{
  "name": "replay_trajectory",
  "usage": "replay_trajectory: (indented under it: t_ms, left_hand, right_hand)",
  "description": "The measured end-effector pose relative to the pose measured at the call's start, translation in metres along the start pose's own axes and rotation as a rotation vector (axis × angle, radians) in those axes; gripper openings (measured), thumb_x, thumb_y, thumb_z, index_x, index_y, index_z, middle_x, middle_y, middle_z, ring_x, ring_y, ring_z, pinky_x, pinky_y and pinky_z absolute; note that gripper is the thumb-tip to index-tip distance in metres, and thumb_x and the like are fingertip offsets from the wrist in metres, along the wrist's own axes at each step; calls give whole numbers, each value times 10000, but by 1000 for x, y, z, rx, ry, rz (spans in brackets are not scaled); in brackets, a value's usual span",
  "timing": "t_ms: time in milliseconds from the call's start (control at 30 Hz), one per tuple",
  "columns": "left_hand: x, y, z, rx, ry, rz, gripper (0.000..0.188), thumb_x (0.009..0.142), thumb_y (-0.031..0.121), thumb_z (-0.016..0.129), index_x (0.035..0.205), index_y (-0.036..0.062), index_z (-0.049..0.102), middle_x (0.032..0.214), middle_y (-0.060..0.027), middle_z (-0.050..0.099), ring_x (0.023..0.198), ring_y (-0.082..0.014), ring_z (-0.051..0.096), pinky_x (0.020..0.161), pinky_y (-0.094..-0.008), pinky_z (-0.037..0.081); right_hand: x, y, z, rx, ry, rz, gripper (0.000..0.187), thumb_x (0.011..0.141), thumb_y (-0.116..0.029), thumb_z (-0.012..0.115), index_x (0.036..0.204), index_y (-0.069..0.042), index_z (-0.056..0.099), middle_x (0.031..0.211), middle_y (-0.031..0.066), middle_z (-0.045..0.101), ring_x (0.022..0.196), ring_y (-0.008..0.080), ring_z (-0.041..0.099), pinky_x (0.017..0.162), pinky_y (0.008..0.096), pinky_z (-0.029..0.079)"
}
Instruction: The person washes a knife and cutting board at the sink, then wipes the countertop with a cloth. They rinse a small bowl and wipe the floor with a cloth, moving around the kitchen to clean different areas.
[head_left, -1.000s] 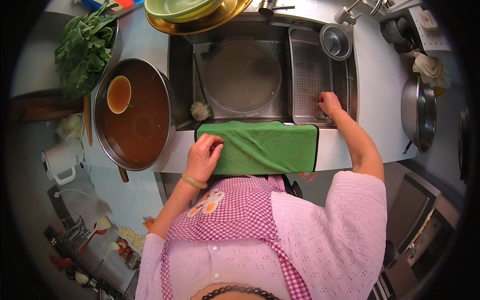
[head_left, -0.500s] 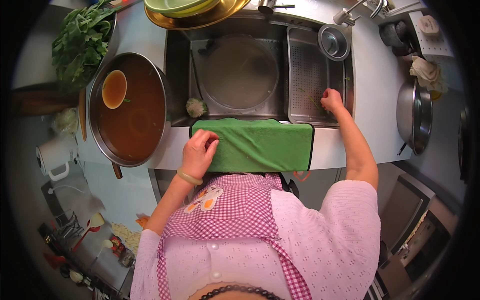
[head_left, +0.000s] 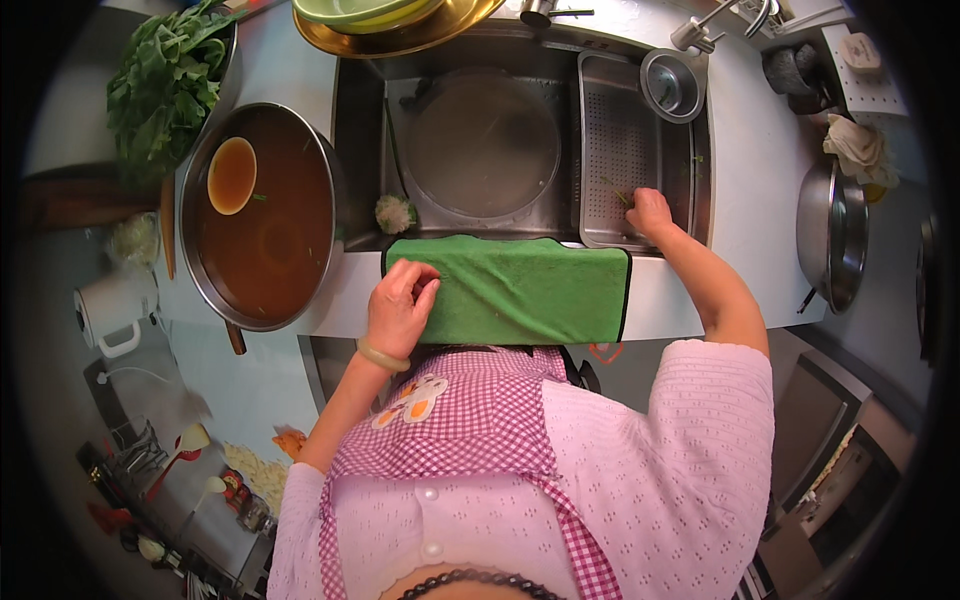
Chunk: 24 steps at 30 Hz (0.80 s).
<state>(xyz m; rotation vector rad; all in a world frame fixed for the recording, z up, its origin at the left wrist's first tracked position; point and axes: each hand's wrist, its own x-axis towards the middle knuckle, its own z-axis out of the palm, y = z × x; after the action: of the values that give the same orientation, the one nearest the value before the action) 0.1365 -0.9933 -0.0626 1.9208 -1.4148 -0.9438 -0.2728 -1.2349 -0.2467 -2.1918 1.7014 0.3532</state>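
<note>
My right hand (head_left: pixel 650 211) reaches into the perforated metal tray (head_left: pixel 612 130) on the right side of the sink. Its fingers pinch at a thin green stem (head_left: pixel 618 192) lying there. My left hand (head_left: pixel 399 308) rests over the left end of a green cloth (head_left: pixel 520 290) draped on the sink's front edge. Its fingers are loosely curled, with nothing visible in them. A small round metal bowl (head_left: pixel 686 82) with green bits in it sits at the tray's far right corner.
The sink (head_left: pixel 362 150) holds a round pan (head_left: pixel 480 145) of cloudy water and a long-handled brush (head_left: pixel 394 213). On the left stand a large pot (head_left: pixel 262 275) of brownish liquid with a floating bowl (head_left: pixel 232 176), and leafy greens (head_left: pixel 165 95). Stacked basins (head_left: pixel 410 38) stand behind.
My right hand has moved a little left and nearer to me over the tray, closer to the green stem. My left hand has hardly moved.
</note>
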Motion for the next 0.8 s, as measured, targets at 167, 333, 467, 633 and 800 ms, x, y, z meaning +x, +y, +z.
replay_trajectory:
  t_ms: [167, 333, 467, 633, 800]
  left_hand:
    - [0, -2, 0, 20, 6, -4, 62, 830, 70, 668, 878, 38, 644, 808, -87, 588, 651, -214, 610, 596, -326, 488]
    - [-1, -1, 0, -2, 7, -2, 64, 831, 71, 669, 883, 40, 647, 813, -82, 588, 653, -209, 608, 600, -324, 488]
    - [-1, 1, 0, -11, 8, -31, 69, 832, 73, 670, 888, 38, 648, 822, -80, 593, 654, -208, 606, 605, -321, 489]
    - [-1, 0, 1, 3, 11, -37, 71, 835, 83, 671, 886, 38, 649, 822, -82, 598, 657, -212, 611, 607, -324, 492]
    - [3, 1, 1, 29, 1, -24, 70, 837, 93, 671, 880, 40, 651, 815, -88, 601, 663, -224, 619, 614, -333, 496]
  right_hand:
    - [-3, -14, -15, -55, -38, 18, 167, 683, -93, 642, 824, -21, 694, 926, 237, 666, 918, 413, 638, 819, 477, 528]
    - [5, -4, -21, 163, 117, 100, 169, 653, -153, 672, 737, -11, 634, 825, 218, 662, 862, 388, 651, 780, 444, 537]
    - [9, -4, -36, 510, 51, 304, 185, 669, -106, 673, 754, 6, 552, 761, 227, 639, 813, 408, 641, 735, 450, 527]
    - [12, -9, -78, -43, 307, 56, 197, 775, -7, 617, 949, -26, 524, 932, 218, 641, 891, 385, 657, 710, 460, 554]
    - [27, 7, -98, -556, 217, -52, 99, 818, -11, 594, 895, -29, 654, 965, 140, 605, 893, 306, 666, 739, 396, 592]
